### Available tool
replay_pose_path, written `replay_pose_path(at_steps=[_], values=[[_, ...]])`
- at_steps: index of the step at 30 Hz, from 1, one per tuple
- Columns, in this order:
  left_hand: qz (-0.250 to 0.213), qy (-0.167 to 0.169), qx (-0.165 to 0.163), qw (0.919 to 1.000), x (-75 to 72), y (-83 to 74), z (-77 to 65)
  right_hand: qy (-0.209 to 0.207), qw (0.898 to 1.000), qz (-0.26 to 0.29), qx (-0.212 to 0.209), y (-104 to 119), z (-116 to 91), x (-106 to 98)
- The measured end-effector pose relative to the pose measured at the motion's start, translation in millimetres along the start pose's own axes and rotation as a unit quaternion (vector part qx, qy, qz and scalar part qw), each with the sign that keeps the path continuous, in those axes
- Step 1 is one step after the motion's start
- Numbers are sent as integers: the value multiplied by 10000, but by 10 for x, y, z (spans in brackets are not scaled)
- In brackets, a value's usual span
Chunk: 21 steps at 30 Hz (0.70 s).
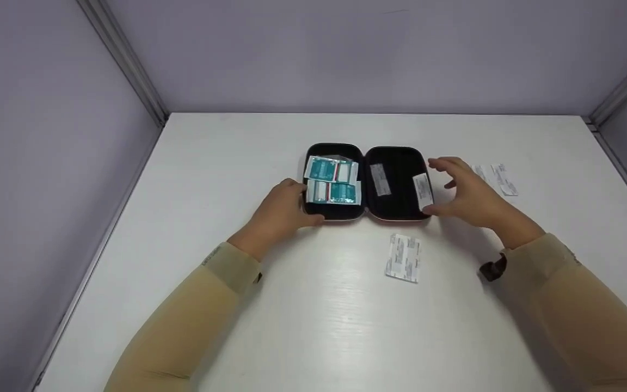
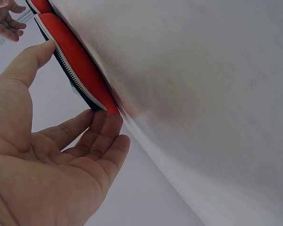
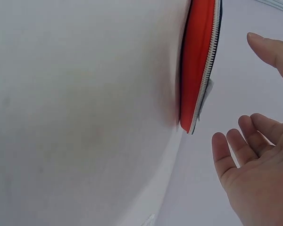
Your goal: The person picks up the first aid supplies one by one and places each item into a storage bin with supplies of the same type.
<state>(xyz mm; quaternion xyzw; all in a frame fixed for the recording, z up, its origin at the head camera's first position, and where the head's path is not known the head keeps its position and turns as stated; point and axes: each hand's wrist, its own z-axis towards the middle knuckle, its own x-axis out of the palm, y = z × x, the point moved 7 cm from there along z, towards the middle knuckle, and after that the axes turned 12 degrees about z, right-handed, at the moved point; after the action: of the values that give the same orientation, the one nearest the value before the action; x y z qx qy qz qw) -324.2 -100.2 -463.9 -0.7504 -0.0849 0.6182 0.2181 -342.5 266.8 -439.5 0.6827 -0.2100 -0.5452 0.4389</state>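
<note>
A red zippered case (image 1: 399,204) with a black lining lies open flat on the white table. My left hand (image 1: 278,209) grips its left half, thumb at the near edge and fingers at the left side. In the left wrist view, thumb and fingers span the red shell (image 2: 80,59) by its zipper. Teal and white sachets (image 1: 343,193) fill much of the left half. Two small white packets (image 1: 380,179) are in the right half, one leaning on its right side. My right hand (image 1: 474,198) is spread beside that side; the right wrist view shows it apart from the case.
A white printed packet (image 1: 404,258) lies on the table in front of the case. More white packets (image 1: 504,179) lie behind my right hand. Pale panels (image 1: 346,60) stand along the back and sides of the table.
</note>
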Motion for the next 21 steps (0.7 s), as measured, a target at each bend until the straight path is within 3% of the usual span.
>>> replay_pose_path(at_steps=[21], values=[[128, -46, 44, 9999, -26, 30, 134, -149, 9994, -89, -315, 226, -241, -77]])
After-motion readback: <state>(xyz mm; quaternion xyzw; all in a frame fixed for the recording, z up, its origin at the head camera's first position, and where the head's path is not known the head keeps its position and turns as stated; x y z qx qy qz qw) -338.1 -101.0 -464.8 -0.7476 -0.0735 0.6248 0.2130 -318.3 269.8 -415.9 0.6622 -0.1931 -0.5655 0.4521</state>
